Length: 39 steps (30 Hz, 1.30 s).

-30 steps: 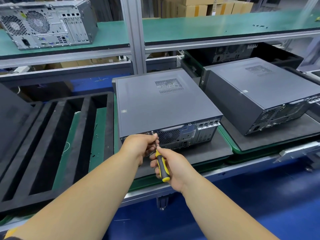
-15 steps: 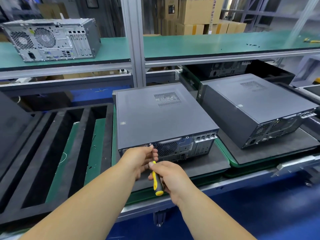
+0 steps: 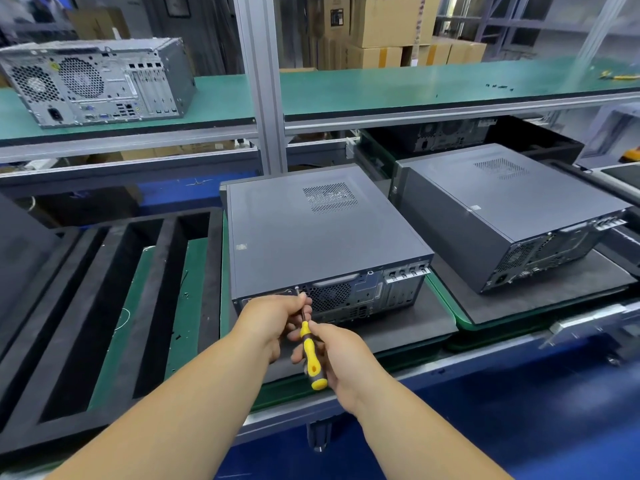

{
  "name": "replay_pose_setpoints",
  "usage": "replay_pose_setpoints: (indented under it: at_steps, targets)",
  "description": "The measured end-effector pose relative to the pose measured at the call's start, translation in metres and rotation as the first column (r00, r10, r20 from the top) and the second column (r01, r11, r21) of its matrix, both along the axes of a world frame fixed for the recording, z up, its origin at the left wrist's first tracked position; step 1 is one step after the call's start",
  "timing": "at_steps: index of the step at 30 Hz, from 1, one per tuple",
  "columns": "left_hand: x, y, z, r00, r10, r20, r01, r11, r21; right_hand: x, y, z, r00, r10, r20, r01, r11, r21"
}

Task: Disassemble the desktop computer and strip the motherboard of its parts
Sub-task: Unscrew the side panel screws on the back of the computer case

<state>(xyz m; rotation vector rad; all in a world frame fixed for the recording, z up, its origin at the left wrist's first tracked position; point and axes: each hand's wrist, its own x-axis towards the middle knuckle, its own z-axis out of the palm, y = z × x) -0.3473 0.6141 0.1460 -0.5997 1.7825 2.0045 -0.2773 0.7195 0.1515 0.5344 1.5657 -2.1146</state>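
Head view: desktop computer (image 3: 322, 237) sits closed on the foam pad (image 3: 408, 327), cover on, early stage. Right hand (image 3: 341, 358) grips the yellow screwdriver (image 3: 311, 355); left hand (image 3: 273, 317) pinches its shaft at the rear-panel screw (image 3: 297, 288).

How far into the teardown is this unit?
Very early. Done: nothing visible; the desktop case has its cover on, lying flat on the black mat. In hand: the right hand holds the yellow screwdriver, tip at a rear-panel screw, while the left hand steadies the shaft. Left: cover off, motherboard out and stripped.
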Motion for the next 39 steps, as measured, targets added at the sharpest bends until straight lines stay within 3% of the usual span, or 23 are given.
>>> replay_pose_setpoints:
  at_steps: [5, 9, 14, 17, 23, 31, 34, 39]
  targets:
    - [0.004, 0.003, 0.006, 1.0, -0.021, -0.003, 0.021, 1.0, -0.013, 0.003, 0.0, 0.001, 0.999, 0.024, -0.025, -0.024, 1.0, 0.014]
    - [0.004, 0.004, 0.006, 0.999, 0.004, 0.031, -0.007, 0.995, 0.1, 0.002, -0.002, -0.002, 0.999, 0.029, -0.02, -0.027, 0.997, 0.078]
    - [0.002, 0.002, 0.005, 0.994, 0.028, 0.102, -0.048, 0.978, 0.201, 0.005, -0.004, -0.003, 0.999, -0.005, 0.032, 0.007, 0.997, -0.078]
    - [0.003, 0.0, 0.005, 0.994, 0.017, 0.107, -0.041, 0.972, 0.231, 0.005, -0.002, -0.003, 1.0, -0.003, 0.022, 0.004, 0.999, -0.053]
    - [0.005, 0.0, 0.004, 0.998, -0.029, 0.051, 0.024, 0.994, 0.108, 0.005, 0.002, -0.015, 0.999, -0.001, -0.041, 0.003, 0.999, 0.043]
    - [0.004, 0.002, 0.001, 0.999, 0.029, -0.022, -0.03, 0.997, -0.067, 0.005, 0.004, -0.018, 0.995, 0.03, -0.094, -0.015, 0.987, 0.159]
    - [0.005, 0.002, 0.0, 0.999, 0.032, -0.039, -0.034, 0.997, -0.073, 0.003, 0.006, -0.017, 0.998, 0.04, -0.046, -0.034, 0.991, 0.128]
    - [0.007, 0.006, 0.001, 0.998, 0.064, -0.025, -0.065, 0.998, -0.027, 0.005, 0.01, -0.014, 0.999, 0.028, 0.017, -0.027, 0.997, -0.067]
